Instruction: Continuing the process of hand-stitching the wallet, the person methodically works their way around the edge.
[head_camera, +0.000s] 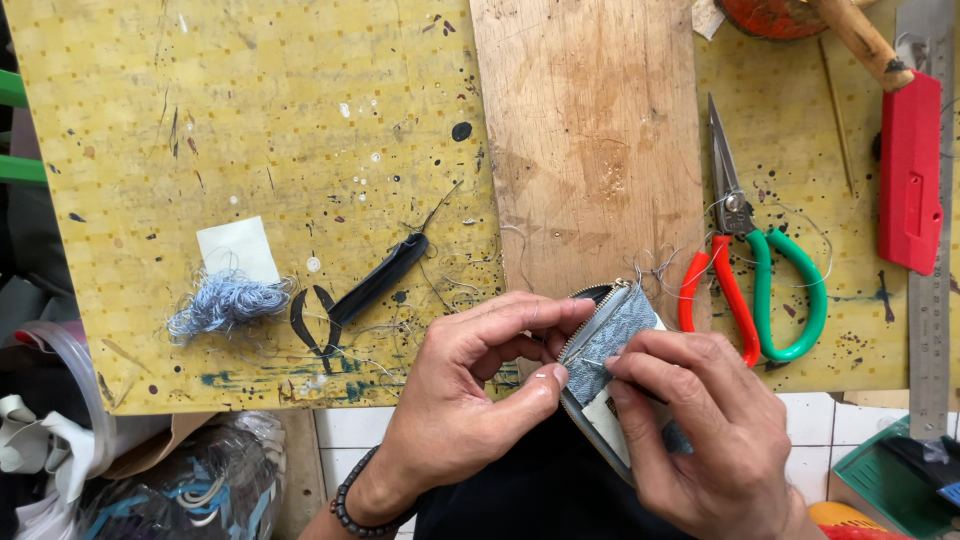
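Note:
Both my hands hold a small blue-grey fabric pouch (618, 330) with a metal zipper along its edge, at the front edge of the yellow work board (250, 130). My left hand (480, 385) pinches the zipper side between thumb and fingers. My right hand (700, 420) grips the pouch from the right, its thumb and forefinger closed near a thin needle or thread at the fabric. A dark bead bracelet circles my left wrist.
Scissors (750, 270) with one red and one green handle lie right of a wooden plank (590, 140). A bundle of light blue thread (225, 303), a white paper scrap, black snips (360, 295), a red cutter (908, 175) and a metal ruler (930, 320) lie around.

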